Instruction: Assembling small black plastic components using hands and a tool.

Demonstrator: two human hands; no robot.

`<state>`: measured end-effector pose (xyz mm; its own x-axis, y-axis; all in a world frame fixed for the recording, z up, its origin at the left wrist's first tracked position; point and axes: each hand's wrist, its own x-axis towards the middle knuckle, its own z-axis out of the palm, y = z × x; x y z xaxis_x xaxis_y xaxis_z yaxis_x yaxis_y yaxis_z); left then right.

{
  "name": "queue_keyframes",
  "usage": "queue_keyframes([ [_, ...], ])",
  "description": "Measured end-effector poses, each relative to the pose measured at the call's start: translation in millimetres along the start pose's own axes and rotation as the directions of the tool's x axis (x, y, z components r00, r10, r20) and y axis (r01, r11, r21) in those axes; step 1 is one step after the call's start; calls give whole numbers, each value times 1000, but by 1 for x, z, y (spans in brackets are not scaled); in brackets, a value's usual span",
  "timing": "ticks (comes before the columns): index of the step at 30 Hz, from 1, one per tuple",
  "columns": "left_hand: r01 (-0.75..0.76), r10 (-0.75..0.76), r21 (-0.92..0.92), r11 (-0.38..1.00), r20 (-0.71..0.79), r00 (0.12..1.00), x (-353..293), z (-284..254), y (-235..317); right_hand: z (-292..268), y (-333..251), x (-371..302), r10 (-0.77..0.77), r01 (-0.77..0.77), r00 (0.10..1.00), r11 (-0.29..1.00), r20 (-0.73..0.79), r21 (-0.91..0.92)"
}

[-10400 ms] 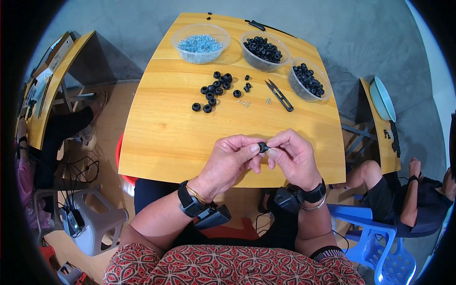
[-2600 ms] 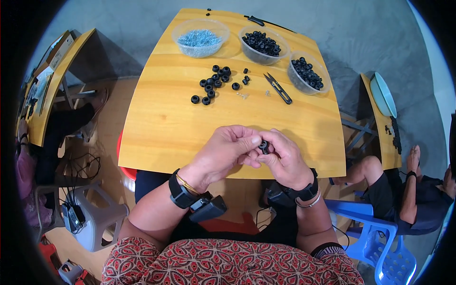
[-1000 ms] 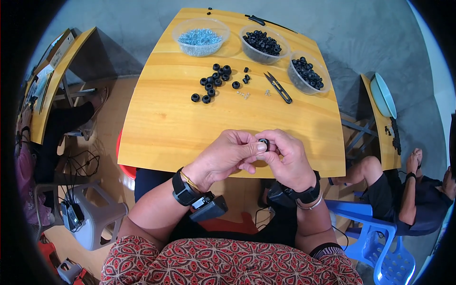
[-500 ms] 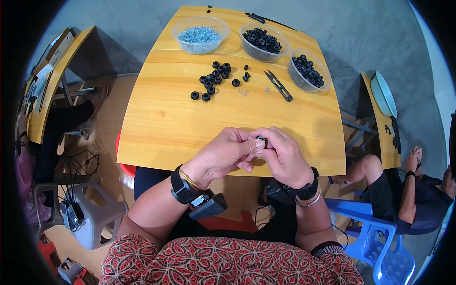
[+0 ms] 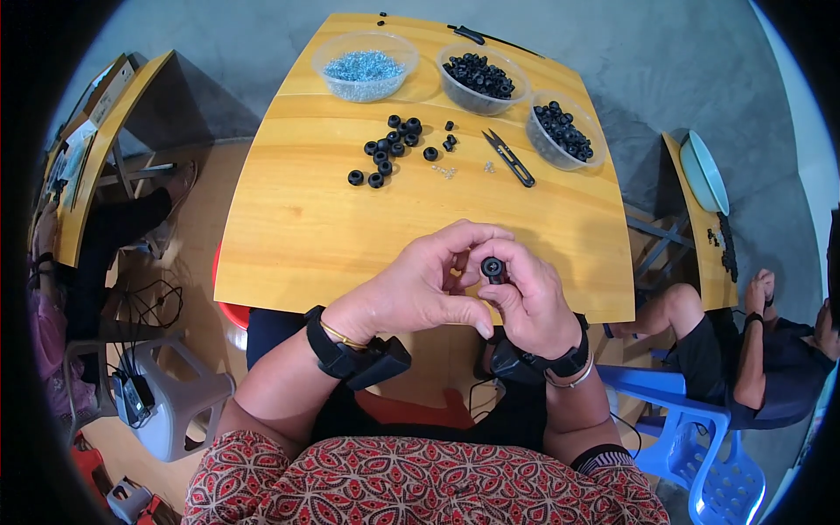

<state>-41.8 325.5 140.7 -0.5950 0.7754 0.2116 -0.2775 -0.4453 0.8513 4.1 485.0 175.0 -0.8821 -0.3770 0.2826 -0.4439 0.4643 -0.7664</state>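
Over the table's near edge, my right hand pinches a round black bead between thumb and fingers. Its holed end faces up, and a narrower black piece shows just below it. My left hand is beside it with the thumb held apart from the curved fingers. Those fingertips pass behind the right hand's fingers and are partly hidden; nothing shows in the left grasp. Ahead of both hands, a cluster of large black beads lies on the wooden table, near small clear beads and black thread snips.
Along the far side stand a tub of pale blue beads and two tubs of black beads. A black-handled tool lies behind them. A blue chair and a seated person are at right, a grey stool at left.
My left thumb has swung away from the bead and my left hand has opened. The bead is now turned up and more visible in my right hand.
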Motion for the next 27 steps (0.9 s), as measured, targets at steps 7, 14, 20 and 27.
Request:
queue_keyframes([
  [7,-60,117,307,950,-173,978,0,16,1,3,-11,-1,5,-4,999,1000,-45,7],
  [14,-110,175,289,951,-210,962,1,16,-7,3,-12,-1,-50,49,998,998,-43,-34],
  [20,-161,253,381,911,-206,945,0,16,-10,2,-15,0,-70,68,997,996,-39,-52],
  [27,-84,92,41,996,-252,963,6,10,-10,-5,-8,-4,-62,61,998,979,4,-195],
])
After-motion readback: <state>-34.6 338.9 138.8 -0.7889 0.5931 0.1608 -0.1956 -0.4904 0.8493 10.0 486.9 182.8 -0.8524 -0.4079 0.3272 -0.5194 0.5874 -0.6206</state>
